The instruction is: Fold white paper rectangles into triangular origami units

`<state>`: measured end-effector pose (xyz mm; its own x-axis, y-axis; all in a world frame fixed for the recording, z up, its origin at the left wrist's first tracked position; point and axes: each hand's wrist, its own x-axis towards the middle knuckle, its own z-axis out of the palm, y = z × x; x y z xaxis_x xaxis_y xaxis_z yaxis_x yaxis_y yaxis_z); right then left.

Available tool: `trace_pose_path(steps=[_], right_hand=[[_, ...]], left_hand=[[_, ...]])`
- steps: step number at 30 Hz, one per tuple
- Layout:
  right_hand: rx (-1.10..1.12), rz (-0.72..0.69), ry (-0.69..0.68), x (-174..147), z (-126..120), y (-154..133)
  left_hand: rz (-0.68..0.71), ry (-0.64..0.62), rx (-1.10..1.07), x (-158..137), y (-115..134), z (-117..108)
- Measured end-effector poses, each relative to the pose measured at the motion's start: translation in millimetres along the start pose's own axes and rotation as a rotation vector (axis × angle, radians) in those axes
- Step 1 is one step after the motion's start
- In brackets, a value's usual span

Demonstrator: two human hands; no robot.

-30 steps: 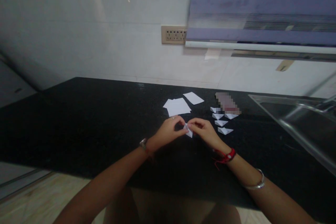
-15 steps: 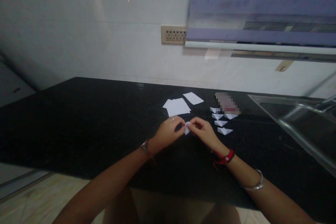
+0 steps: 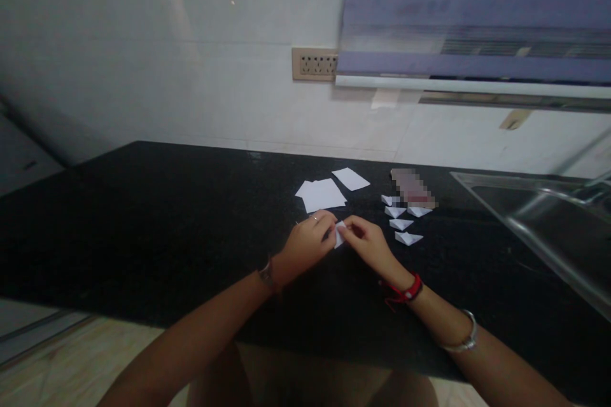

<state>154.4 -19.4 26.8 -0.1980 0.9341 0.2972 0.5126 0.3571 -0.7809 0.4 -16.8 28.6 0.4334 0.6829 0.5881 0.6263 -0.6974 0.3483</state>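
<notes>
Between my hands is a small folded piece of white paper, held over the black counter. My left hand pinches its left side with thumb and fingers. On the right side, my right hand grips it between thumb and bent forefinger. The fingers hide part of the paper, so its exact fold cannot be made out. Just beyond my left hand lies a stack of white paper sheets, with one separate sheet behind it. Several folded paper triangles lie to the right of my right hand.
A blurred-out flat rectangular object lies behind the folded triangles. At the right a metal sink is set into the black counter. A socket strip and a purple blind are on the tiled wall.
My left hand has shifted slightly right and turned a little, its fingers closer to my right hand. The folded paper has tilted between them. The sheets and triangles lie as before.
</notes>
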Motion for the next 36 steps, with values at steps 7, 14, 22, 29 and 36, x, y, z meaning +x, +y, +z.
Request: trace_pose_path(steps=[7, 14, 22, 29, 36], right_hand=[[-0.023, 0.016, 0.044, -2.1, 0.1, -0.6], [-0.025, -0.017, 0.082, -0.6, 0.5, 0.2], [0.067, 0.035, 0.037, -0.2, 0.8, -0.3], [0.084, 0.11, 0.084, -0.3, 4.8, 2.1], [0.227, 0.165, 0.053, 0.3, 2.5, 0.3]], left_hand=[[0.005, -0.022, 0.037, -0.5, 1.6, -1.1], [0.032, -0.026, -0.006, -1.5, 3.0, 1.8], [-0.021, 0.046, -0.071, -0.1, 0.1, 3.9], [0.001, 0.034, -0.041, -3.0, 1.4, 7.2], [0.033, 0.013, -0.053, -2.9, 2.5, 5.6]])
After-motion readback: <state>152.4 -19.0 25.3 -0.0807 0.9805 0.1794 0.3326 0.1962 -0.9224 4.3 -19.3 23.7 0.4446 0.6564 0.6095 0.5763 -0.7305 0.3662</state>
